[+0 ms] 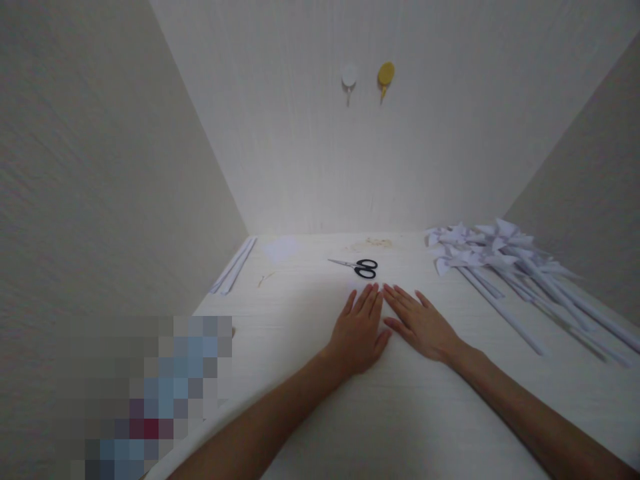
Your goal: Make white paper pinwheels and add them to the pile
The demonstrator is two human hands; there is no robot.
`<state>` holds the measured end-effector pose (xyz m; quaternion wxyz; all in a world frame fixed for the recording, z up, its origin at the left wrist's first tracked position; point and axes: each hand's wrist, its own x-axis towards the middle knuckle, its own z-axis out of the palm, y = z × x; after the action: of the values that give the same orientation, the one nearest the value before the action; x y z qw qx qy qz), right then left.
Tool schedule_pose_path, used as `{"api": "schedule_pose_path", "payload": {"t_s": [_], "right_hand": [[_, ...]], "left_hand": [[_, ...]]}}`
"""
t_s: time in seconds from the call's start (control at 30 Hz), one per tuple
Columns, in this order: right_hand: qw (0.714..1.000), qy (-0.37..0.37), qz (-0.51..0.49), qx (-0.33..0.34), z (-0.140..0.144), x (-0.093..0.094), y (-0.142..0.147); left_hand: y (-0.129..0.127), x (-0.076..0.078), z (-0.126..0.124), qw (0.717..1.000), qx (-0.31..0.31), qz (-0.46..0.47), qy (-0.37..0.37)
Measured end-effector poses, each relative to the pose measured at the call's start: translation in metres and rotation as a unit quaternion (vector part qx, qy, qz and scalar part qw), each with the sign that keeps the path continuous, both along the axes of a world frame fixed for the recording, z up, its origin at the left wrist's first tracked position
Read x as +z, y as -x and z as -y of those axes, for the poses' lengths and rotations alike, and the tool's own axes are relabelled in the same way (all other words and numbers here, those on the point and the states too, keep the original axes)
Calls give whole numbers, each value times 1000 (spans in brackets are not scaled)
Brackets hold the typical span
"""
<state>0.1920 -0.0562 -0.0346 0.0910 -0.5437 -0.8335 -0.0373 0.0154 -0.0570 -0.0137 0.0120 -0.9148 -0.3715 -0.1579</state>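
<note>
White walls enclose the pale wooden tabletop [300,320]. Our left hand [359,330] and right hand [419,323] lie flat, open, thumbs touching, pressing a thin white paper sheet [357,285] mid-table; we should press evenly. Black-handled scissors [361,267] lie just beyond.

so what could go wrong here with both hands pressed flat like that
1. The scissors lie just beyond the fingertips of the left hand and right hand; sliding forward could nudge them.
2. The paper pinwheels are heaped at the table's right side; a right-arm sweep might scatter them.
</note>
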Motion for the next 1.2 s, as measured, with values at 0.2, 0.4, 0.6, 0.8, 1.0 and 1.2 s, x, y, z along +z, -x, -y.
{"api": "schedule_pose_path", "payload": {"t_s": [0.2,0.4,0.6,0.8,1.0,1.2], "right_hand": [[1000,18,15,-12,1,4,1],[1000,6,13,-9,2,4,1],[1000,-21,4,5,6,5,4],[994,-12,11,109,12,8,33],[996,16,14,89,11,11,40],[997,24,-1,77,11,11,39]], "left_hand": [[6,-7,-4,997,5,-32,64],[48,-2,14,995,30,-47,85],[73,3,28,994,36,-52,88],[46,0,6,996,2,-43,78],[43,-1,1,996,-6,-45,82],[68,6,16,992,15,-72,98]]}}
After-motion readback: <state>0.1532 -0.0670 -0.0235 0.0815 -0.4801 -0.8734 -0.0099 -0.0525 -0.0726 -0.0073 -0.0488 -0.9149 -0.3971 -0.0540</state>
